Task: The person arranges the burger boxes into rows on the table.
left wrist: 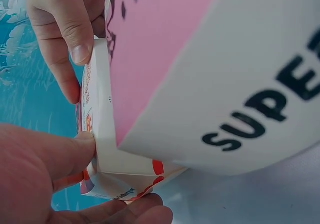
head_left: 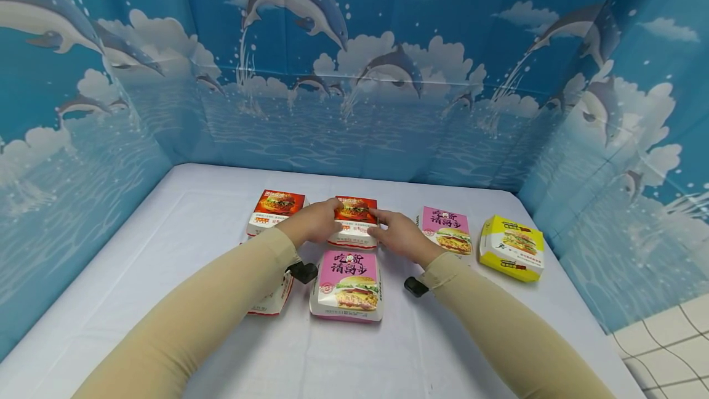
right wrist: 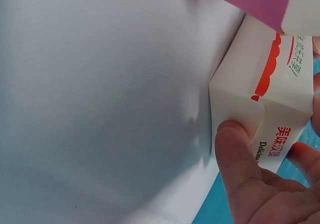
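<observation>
Red burger box (head_left: 354, 219) sits in the back row of boxes on the white table (head_left: 166, 300), roughly midway between the table's left and right edges, and both hands have hold of it. The left hand (head_left: 316, 221) curls over its left side, thumb pressed to the white side wall and fingers wrapped over the red top; from the left wrist view the thumb (left wrist: 65, 154) lies flat on the box's corner. The right hand (head_left: 400, 236) grips the box's right side, its thumb (right wrist: 237, 154) pressed against the white wall beside the red lettering.

Just in front of it, nearer the table's front edge, lies a pink burger box (head_left: 347, 285). A second red box (head_left: 276, 210) stands just left of the held one. To the right lie another pink box (head_left: 445, 228) and, closest to the table's right edge, a yellow box (head_left: 512, 246). One more box (head_left: 271, 300) is partly hidden under the left forearm. Blue dolphin-print backdrop (head_left: 354, 79) walls the table on three sides.
</observation>
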The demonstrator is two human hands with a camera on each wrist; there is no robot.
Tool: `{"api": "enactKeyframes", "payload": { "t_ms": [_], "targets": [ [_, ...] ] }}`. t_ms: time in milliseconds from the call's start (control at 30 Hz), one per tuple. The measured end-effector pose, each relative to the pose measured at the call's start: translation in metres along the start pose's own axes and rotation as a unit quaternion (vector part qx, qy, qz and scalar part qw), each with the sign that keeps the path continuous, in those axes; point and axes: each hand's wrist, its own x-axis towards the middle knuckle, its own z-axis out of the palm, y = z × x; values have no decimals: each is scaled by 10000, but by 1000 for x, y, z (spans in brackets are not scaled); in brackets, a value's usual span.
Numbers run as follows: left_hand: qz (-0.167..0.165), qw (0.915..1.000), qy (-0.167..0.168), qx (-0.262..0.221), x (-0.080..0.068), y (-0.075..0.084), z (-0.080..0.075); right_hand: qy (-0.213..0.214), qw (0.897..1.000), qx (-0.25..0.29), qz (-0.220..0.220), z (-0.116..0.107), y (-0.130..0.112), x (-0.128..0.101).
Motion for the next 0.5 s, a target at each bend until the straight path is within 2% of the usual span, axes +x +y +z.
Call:
{"api": "enactKeyframes", "payload": {
  "t_ms": [500],
  "targets": [
    [-7, 10000, -82, -5, -2, 0, -2, -10, 10000, -76, 15, 0, -1, -1]
  ]
}}
